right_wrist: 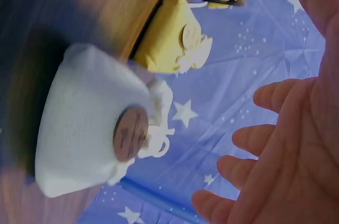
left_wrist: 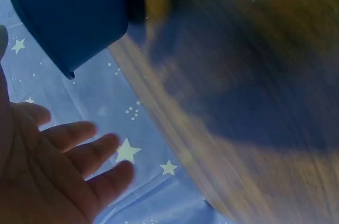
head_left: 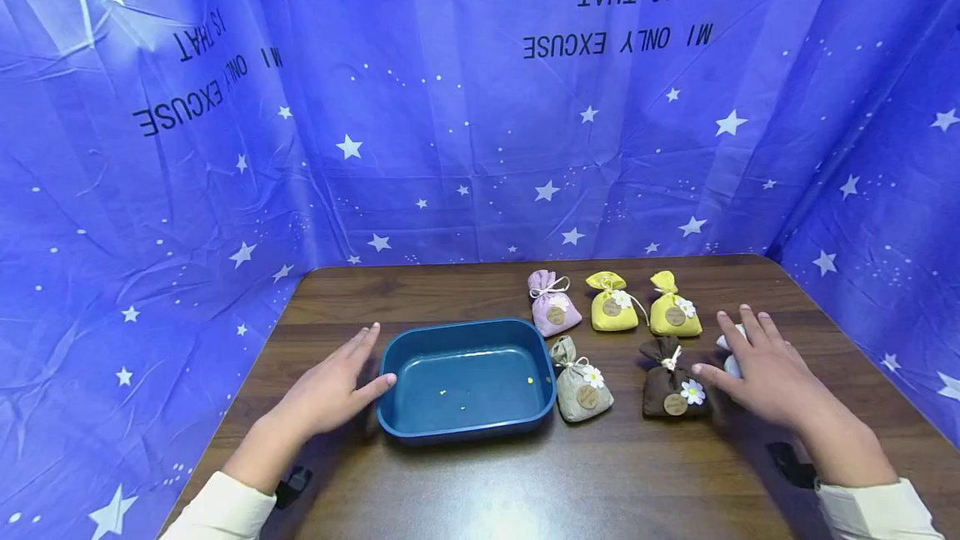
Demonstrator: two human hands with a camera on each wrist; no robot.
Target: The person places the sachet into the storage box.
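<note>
My left hand (head_left: 330, 394) is held beside the left end of a dark blue rectangular basin (head_left: 468, 435), fingers extended and thumb by the rim. In the left wrist view that palm (left_wrist: 47, 166) holds nothing, and the basin's wall (left_wrist: 74, 12) is above it. My right hand (head_left: 780, 382) hovers with spread fingers over a white drawstring sachet (head_left: 731, 367), mostly hidden from the head view. From the right wrist, the white sachet (right_wrist: 79, 123) appears whole, with a round tag and a bow, apart from the fingers. Left of this hand lies a dark brown sachet (head_left: 660, 390).
A grey sachet (head_left: 572, 403) lies against the basin's right end. Behind are a lilac sachet (head_left: 547, 319) and two yellow ones, the left yellow sachet (head_left: 611, 319) and the right yellow sachet (head_left: 667, 319). Blue starry cloth (head_left: 465, 148) surrounds the wooden table (head_left: 450, 473). Small yellow specks dot the basin floor.
</note>
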